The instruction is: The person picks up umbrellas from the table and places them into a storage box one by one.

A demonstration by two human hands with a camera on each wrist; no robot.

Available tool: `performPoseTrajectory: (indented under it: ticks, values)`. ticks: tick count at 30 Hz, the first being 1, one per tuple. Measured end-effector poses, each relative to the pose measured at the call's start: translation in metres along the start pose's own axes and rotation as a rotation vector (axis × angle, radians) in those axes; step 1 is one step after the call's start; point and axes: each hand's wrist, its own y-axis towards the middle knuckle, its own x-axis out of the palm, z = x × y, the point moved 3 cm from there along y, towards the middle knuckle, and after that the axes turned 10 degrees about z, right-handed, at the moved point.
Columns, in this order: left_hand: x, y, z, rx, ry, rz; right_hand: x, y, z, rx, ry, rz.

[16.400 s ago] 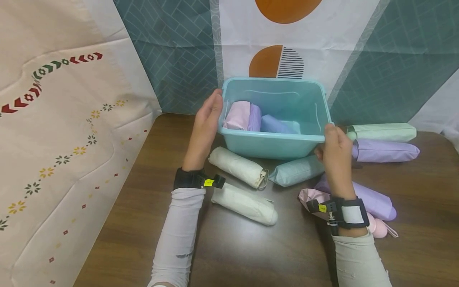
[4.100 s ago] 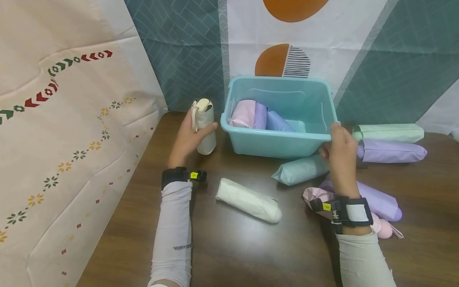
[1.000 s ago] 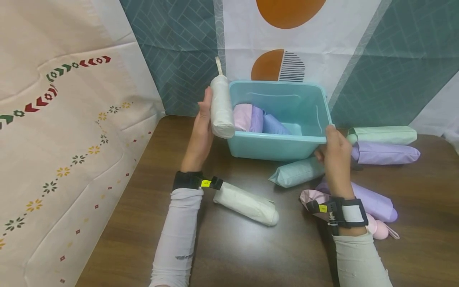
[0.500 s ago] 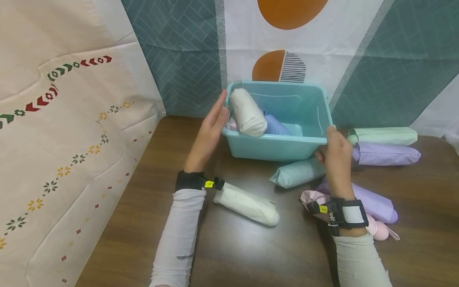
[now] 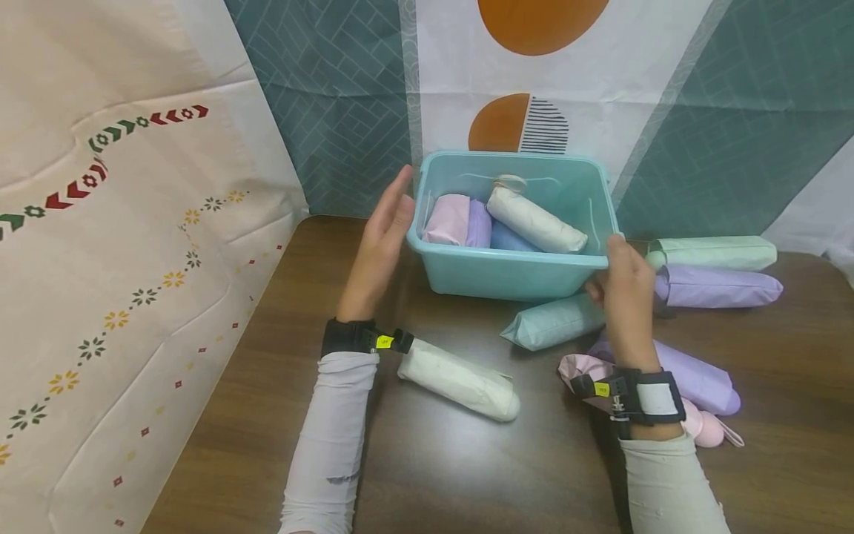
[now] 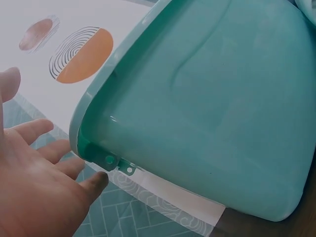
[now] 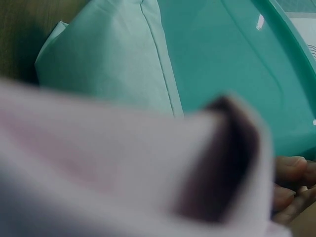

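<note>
A turquoise plastic bin (image 5: 507, 276) stands at the back of the table. Inside it, a white folded umbrella (image 5: 542, 224) lies slantwise over a blue umbrella (image 5: 508, 237), right of a pink umbrella (image 5: 448, 220) and a purple umbrella (image 5: 478, 224). My left hand (image 5: 382, 241) is beside the bin's left end, empty; its fingers are spread in the left wrist view, near the bin's handle lug (image 6: 127, 167). With my right hand (image 5: 626, 297) I grip the front right corner of the rim. The right wrist view shows my fingertips (image 7: 291, 169) at the bin, partly hidden.
On the table lie another white umbrella (image 5: 460, 380), a pale teal umbrella (image 5: 555, 323) against the bin's front, and a purple umbrella (image 5: 697, 377) with a pink umbrella (image 5: 709, 429) under my right wrist. At right are green (image 5: 717, 254) and purple umbrellas (image 5: 727, 286). Patterned cloth hangs behind.
The white umbrella, picked up from the table by my left hand, has gone over the bin's left rim and dropped inside. My left hand has let go and drawn back slightly; my right hand stays.
</note>
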Motion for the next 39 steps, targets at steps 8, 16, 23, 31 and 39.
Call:
performPoseTrajectory:
  ticks: [8, 16, 23, 31, 39]
  values:
    - [-0.004, 0.0, -0.001, -0.023, -0.023, 0.007, 0.0, 0.0, 0.0, 0.006, -0.004, 0.006]
    - [-0.01, -0.001, -0.002, -0.055, 0.002, 0.037, 0.001, 0.0, 0.0, 0.016, 0.018, -0.004]
    - [-0.011, -0.002, -0.004, -0.079, -0.037, 0.021, 0.001, -0.001, -0.002, 0.035, 0.036, 0.011]
    - [-0.013, -0.008, -0.003, -0.101, -0.011, 0.004, 0.0, -0.002, -0.003, 0.031, 0.032, 0.012]
    - [-0.021, -0.022, -0.028, -0.247, 0.155, -0.074, 0.001, -0.001, -0.002, 0.031, 0.037, 0.006]
